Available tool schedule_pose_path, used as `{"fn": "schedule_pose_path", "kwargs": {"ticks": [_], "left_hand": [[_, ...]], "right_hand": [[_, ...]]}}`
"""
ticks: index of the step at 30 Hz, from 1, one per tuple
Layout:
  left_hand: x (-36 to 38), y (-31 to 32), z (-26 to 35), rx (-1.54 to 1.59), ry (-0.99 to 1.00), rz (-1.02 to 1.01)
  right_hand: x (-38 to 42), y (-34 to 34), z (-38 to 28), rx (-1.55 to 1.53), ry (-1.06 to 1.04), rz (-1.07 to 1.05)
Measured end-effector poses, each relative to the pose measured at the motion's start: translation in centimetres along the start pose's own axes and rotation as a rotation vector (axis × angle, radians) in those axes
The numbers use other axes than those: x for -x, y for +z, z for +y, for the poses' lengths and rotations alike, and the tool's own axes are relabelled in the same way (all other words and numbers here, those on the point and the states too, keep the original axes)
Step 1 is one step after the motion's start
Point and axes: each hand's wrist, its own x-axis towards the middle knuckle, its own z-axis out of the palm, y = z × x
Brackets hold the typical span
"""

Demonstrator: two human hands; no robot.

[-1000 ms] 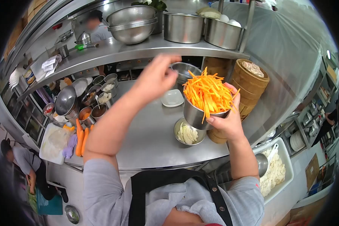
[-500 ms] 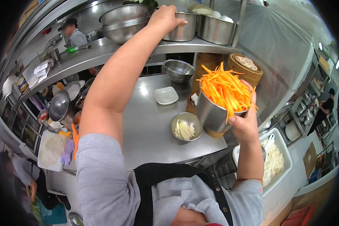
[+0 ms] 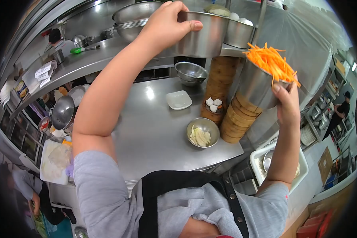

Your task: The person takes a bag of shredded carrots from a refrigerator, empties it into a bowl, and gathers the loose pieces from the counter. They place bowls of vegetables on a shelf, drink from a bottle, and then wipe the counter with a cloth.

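Observation:
My left hand (image 3: pixel 168 24) grips the rim of a deep steel pot (image 3: pixel 202 35) at the upper shelf, thumb on its outside. What the pot holds is hidden. On the right, my right hand (image 3: pixel 288 99) holds a steel container (image 3: pixel 256 85) heaped with shredded carrot (image 3: pixel 271 61), raised and tilted beside the bamboo steamers. A bowl (image 3: pixel 213 129) with pale sliced vegetable stands on the counter, near a white square dish (image 3: pixel 179 100) and a small steamer with white dumplings (image 3: pixel 214 104).
Stacked bamboo steamers (image 3: pixel 236 123) stand at the counter's right edge. Steel bowls (image 3: pixel 133 29) and a pot of eggs (image 3: pixel 238 32) sit on the shelf (image 3: pixel 79 65). A white tub (image 3: pixel 301 168) is at lower right. Other people are at far left, upper left and far right.
My left hand has drawn the pot nearer, off its former spot on the shelf. My right hand has moved the carrot container up and to the right, uncovering the dumplings.

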Motion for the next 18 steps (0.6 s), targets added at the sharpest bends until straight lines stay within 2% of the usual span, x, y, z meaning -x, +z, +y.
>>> {"fn": "schedule_pose_path", "kwargs": {"ticks": [6, 9, 11, 15, 18], "left_hand": [[6.5, -4.7, 2.1, 0.106, 0.066, 0.057], [9.9, -6.6, 1.9, 0.331, -0.042, -0.039], [12.1, -7.5, 1.6, 0.296, -0.026, -0.075], [15.9, -8.2, 1.1, 0.174, 0.166, -0.031], [18.1, -8.5, 1.3, 0.178, 0.105, -0.034]], "right_hand": [[-4.6, 0.9, -0.8, -0.007, -0.054, -0.024], [-6.7, 1.9, -0.9, -0.014, -0.053, 0.009], [-8.2, 2.8, -0.9, -0.014, -0.017, 0.012], [-10.7, 5.6, 0.4, 0.017, -0.052, -0.032], [-11.4, 8.7, 1.3, 0.018, -0.048, -0.041]]}}
